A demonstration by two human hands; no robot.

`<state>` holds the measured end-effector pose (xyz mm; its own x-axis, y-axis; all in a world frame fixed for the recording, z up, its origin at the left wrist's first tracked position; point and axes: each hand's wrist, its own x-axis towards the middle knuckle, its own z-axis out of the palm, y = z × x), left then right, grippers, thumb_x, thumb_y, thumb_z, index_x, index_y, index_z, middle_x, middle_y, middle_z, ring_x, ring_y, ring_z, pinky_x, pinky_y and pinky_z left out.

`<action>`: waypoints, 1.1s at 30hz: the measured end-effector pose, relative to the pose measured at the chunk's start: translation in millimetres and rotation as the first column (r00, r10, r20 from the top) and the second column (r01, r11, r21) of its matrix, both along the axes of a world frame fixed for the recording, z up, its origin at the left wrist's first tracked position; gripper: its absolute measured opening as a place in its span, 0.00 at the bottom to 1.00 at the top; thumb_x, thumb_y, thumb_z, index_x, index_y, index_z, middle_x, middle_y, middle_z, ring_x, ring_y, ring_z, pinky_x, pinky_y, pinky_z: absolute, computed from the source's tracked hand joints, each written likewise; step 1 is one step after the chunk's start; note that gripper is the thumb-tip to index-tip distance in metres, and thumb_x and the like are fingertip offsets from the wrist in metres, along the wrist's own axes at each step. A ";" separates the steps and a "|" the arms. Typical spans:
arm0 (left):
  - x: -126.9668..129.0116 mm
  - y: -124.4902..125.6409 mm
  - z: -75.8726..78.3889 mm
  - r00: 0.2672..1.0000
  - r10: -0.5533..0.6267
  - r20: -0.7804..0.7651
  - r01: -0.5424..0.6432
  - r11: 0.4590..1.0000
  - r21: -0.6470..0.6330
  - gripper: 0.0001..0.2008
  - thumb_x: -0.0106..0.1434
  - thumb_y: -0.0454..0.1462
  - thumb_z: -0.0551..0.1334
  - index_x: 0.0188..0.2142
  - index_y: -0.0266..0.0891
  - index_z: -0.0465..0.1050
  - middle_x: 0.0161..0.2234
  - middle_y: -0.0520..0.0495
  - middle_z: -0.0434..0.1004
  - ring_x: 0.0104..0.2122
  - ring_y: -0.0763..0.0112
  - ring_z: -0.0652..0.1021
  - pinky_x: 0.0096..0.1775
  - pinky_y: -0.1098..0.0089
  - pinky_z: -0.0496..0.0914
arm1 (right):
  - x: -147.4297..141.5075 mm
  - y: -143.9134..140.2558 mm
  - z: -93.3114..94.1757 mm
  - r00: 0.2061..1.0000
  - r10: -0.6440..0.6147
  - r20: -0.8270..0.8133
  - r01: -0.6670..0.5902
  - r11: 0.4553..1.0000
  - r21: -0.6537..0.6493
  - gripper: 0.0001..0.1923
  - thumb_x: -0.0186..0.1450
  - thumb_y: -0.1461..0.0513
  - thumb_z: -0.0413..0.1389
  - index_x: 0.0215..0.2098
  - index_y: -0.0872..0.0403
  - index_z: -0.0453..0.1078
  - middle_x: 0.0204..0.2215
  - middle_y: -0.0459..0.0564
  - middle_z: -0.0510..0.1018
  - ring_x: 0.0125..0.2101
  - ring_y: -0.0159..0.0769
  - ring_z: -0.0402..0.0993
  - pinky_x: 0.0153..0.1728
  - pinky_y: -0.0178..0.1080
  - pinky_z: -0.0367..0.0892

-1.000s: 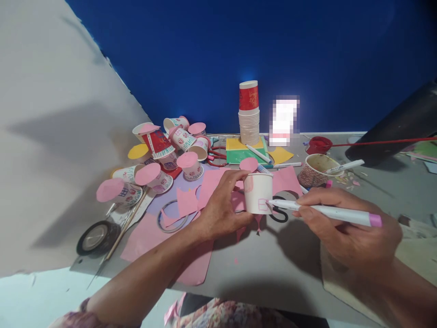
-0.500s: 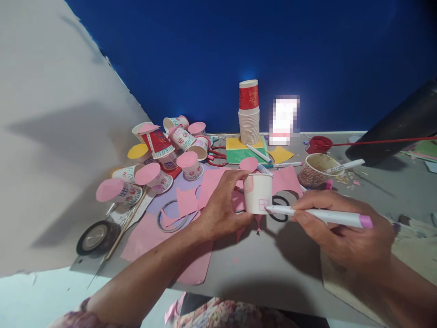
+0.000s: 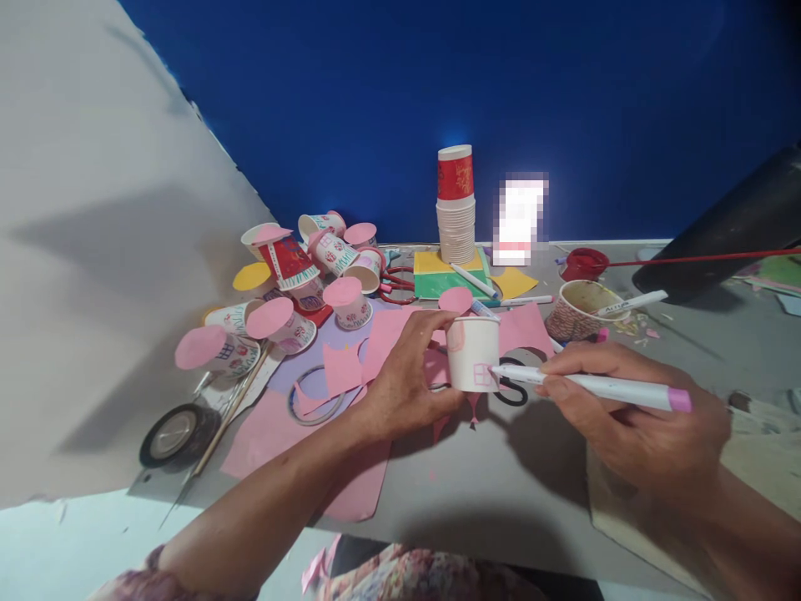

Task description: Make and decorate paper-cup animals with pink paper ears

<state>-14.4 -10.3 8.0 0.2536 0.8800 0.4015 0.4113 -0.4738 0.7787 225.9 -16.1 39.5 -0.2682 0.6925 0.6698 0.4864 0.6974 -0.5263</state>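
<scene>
My left hand (image 3: pixel 416 367) is closed round a white paper cup (image 3: pixel 466 355), thumb at its base and fingers at the rim. A small pink window shape is drawn low on the cup's side, and a pale pink patch shows near the rim. My right hand (image 3: pixel 632 417) grips a white marker (image 3: pixel 601 388) with a pink end, its tip at the right edge of the drawn window. Beneath and behind the cup lie cut pieces of pink paper (image 3: pixel 341 371) and black-handled scissors (image 3: pixel 513 382), partly hidden by the cup.
Decorated paper cups with pink discs (image 3: pixel 343 292) crowd the left. A tall stack of cups (image 3: pixel 456 204) stands on a yellow-green box (image 3: pixel 431 284) at the back. To the right are a patterned cup (image 3: pixel 576 313) and a dark cylinder (image 3: pixel 719 225). Black tape (image 3: pixel 175 434) lies front left.
The marker tip has shifted slightly up and right along the drawn window, and my right hand moved a little right with it. My left hand and the cup have stayed put.
</scene>
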 end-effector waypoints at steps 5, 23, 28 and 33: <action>-0.4 1.1 0.8 1.000 -0.004 -0.001 0.004 1.000 -0.004 0.34 0.54 0.33 0.72 0.59 0.45 0.64 0.58 0.39 0.70 0.58 0.53 0.73 0.55 0.53 0.73 | -0.3 0.4 2.0 1.000 0.017 0.025 -0.017 1.000 0.013 0.04 0.67 0.63 0.60 0.33 0.47 0.75 0.27 0.40 0.85 0.17 0.30 0.74 0.29 0.34 0.77; -0.2 0.2 -2.3 0.999 0.000 -0.042 0.001 1.000 0.004 0.36 0.52 0.33 0.73 0.58 0.46 0.64 0.58 0.40 0.70 0.58 0.52 0.73 0.54 0.53 0.73 | -2.7 1.7 0.8 0.997 0.056 0.047 -0.057 0.998 0.019 0.02 0.66 0.63 0.61 0.35 0.49 0.75 0.28 0.41 0.85 0.13 0.26 0.68 0.28 0.32 0.77; -0.3 0.5 -1.5 0.999 -0.001 -0.038 0.002 1.000 0.013 0.34 0.53 0.32 0.71 0.58 0.46 0.65 0.57 0.41 0.70 0.57 0.53 0.73 0.54 0.54 0.73 | -0.7 0.6 -0.8 0.998 0.069 0.012 -0.069 0.998 -0.007 0.03 0.67 0.64 0.61 0.35 0.48 0.76 0.27 0.41 0.85 0.18 0.28 0.75 0.27 0.31 0.76; -0.4 1.4 -2.4 1.000 0.010 -0.006 -0.010 1.000 -0.022 0.36 0.52 0.32 0.73 0.59 0.47 0.65 0.58 0.41 0.70 0.58 0.53 0.73 0.54 0.53 0.74 | 6.2 0.9 -9.5 0.997 -0.022 -0.077 0.022 1.000 0.002 0.04 0.67 0.62 0.62 0.41 0.48 0.78 0.30 0.44 0.85 0.23 0.33 0.80 0.25 0.34 0.74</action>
<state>-14.8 -8.9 5.6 0.2473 0.8913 0.3801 0.4209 -0.4522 0.7864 232.1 -15.2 30.0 -0.2006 0.6956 0.6898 0.4595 0.6887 -0.5609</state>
